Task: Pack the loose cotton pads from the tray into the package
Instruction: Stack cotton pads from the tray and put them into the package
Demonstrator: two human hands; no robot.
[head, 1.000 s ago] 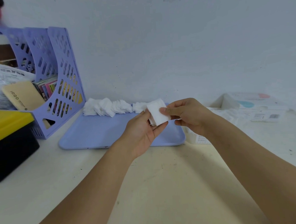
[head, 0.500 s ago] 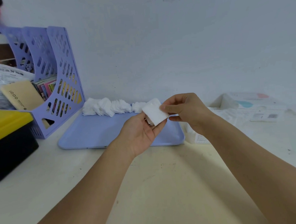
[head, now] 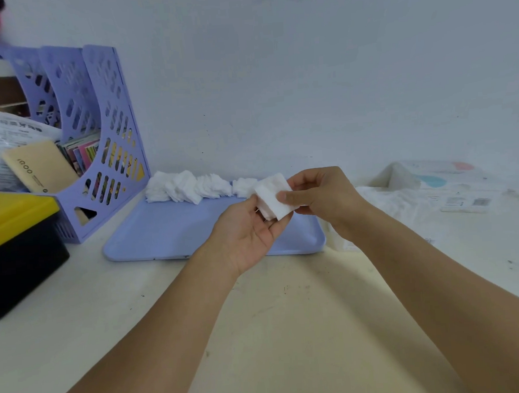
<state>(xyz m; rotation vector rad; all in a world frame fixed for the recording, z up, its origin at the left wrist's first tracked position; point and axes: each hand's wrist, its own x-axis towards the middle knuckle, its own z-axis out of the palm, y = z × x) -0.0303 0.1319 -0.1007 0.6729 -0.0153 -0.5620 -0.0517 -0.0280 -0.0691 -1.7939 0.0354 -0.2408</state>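
pale, scuffed tabletop met a plain white wall, and on it lay a flat, smooth lavender plastic tray with rounded corners, its long side running left to right. along the tray's far edge sat a ragged row of soft white square cotton pads, fluffy and loosely leaning on one another. above the tray's right part, the left hand was palm-up with fingers spread under a small stack of white cotton pads, the thumb touching its left edge, while the right hand pinched the stack's right side between thumb and curled fingers. the stack was roughly rectangular, tilted, with its long axis running from upper left toward lower right. just right of the tray lay a crinkled translucent white plastic package, limp and open-looking, with a printed white box behind it. a perforated lavender plastic file rack holding books stood at the left, beside a black bin with a yellow lid. compared with a second before, the stack sat slightly more tilted, and the hands stayed closed around it in much the same place.
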